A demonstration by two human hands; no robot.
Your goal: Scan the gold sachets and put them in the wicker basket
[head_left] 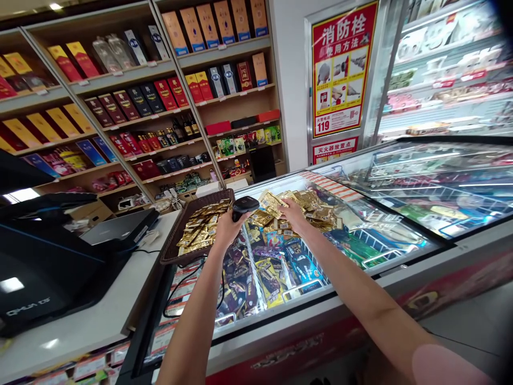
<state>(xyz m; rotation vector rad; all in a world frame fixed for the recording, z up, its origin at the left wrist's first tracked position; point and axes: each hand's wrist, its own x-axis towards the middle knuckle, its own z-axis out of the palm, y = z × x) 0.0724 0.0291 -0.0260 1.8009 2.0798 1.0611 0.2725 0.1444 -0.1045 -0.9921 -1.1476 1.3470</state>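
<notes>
My left hand (229,226) is wrapped round a black barcode scanner (245,204), whose head points toward the right. A gold packet (271,203) is gripped in my right hand (292,214), held up in front of the scanner. Around and beyond my right hand, a heap of gold packets (320,214) lies on the freezer's glass top (356,214). To the left of the scanner, a brown woven basket (170,251) holds many more gold packets (204,224). The scanner's black cable (176,289) loops over the glass below the basket.
Wrapped ice creams (272,280) show through the freezer glass. At left, a white counter (100,315) carries a dark checkout machine (48,267). Shelves (176,69) of boxed bottles stand behind. A red fire-hydrant poster (340,69) hangs on the wall, beside a lit open cooler (452,80).
</notes>
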